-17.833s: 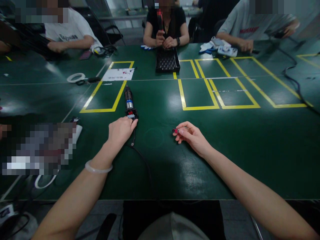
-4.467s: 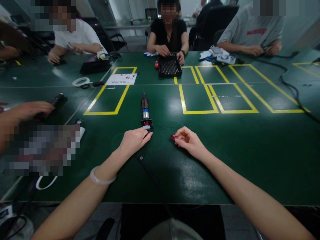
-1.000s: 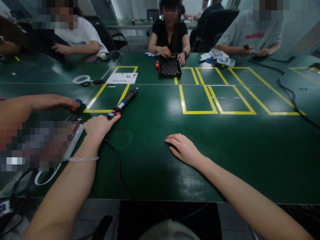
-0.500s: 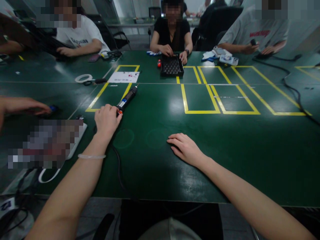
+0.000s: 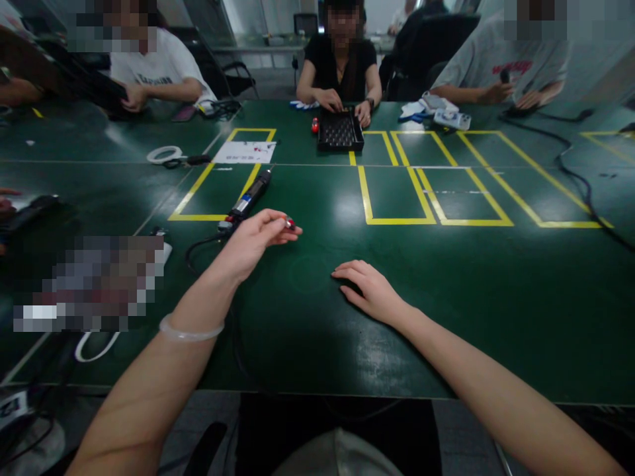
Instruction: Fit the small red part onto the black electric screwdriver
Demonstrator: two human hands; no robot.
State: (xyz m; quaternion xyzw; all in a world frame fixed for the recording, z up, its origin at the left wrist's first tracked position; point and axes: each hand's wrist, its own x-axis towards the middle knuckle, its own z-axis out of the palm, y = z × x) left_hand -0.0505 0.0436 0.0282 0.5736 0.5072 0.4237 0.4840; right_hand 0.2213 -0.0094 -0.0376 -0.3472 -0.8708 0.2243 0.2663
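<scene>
My left hand (image 5: 253,239) hovers just above the green table (image 5: 446,291), its fingertips pinched on a small red-and-silver part (image 5: 288,223). Behind that hand, a black electric screwdriver (image 5: 248,196) with a blue band lies on the table pointing away to the upper right, its cable (image 5: 198,246) curling toward me. My right hand (image 5: 368,292) rests palm down on the table with fingers stretched out and holds nothing.
A black parts tray (image 5: 339,131) sits at the far side in front of a person in black. Yellow tape rectangles (image 5: 397,195) mark the tabletop. A white tape ring (image 5: 163,155) and a paper sheet (image 5: 245,152) lie far left. Other people sit around the table.
My left hand left the screwdriver's rear end and moved right, and now pinches a small red part. The right hand stayed flat. The neighbour's hand at the left pulled back.
</scene>
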